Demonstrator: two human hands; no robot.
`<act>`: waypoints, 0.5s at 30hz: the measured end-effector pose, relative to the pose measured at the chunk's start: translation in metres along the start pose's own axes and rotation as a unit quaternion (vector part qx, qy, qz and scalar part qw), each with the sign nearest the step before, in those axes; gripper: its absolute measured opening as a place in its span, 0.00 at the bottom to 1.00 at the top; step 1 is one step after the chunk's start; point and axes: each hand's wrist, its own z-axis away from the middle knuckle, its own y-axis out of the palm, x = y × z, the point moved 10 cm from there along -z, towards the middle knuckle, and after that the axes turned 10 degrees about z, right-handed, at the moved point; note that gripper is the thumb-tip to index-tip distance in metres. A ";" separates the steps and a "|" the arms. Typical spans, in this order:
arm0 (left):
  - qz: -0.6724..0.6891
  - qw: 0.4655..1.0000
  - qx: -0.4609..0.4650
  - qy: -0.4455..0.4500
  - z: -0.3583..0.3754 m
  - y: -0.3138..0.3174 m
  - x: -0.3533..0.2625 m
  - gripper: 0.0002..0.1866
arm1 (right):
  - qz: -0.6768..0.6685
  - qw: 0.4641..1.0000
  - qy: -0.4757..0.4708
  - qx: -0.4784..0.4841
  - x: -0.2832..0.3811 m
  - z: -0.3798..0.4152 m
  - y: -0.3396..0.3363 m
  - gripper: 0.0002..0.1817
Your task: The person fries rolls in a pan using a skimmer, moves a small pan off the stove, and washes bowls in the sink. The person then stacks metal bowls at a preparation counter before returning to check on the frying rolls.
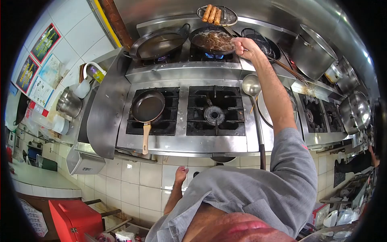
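My right hand [244,48] is closed round the handle of a skimmer [230,17], held out over the back of the stove. Several golden-brown fried rolls [212,15] lie side by side on its mesh. Just below and in front of it, a wok [213,40] of brown, foaming oil sits over a blue flame. My left hand [181,174] hangs low beside my body, in front of the stove's edge. Its fingers look curled in, with nothing visible in them.
Left of the foaming wok stands another wok [160,46] with dark liquid. A wooden-handled frying pan [148,106] rests on a front burner. A long ladle [252,86] lies under my right arm. A tall pot [313,52] stands at right; a red box [75,220] is behind left.
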 end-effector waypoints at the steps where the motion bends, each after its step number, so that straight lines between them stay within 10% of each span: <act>1: 0.001 1.000 0.003 -0.002 0.004 0.011 -0.015 0.23 | 0.001 1.000 0.002 -0.003 -0.004 0.003 -0.001 0.10; 15: -0.025 0.999 0.013 0.021 0.040 0.111 -0.029 0.24 | -0.018 0.998 0.008 0.059 -0.012 0.003 -0.035 0.09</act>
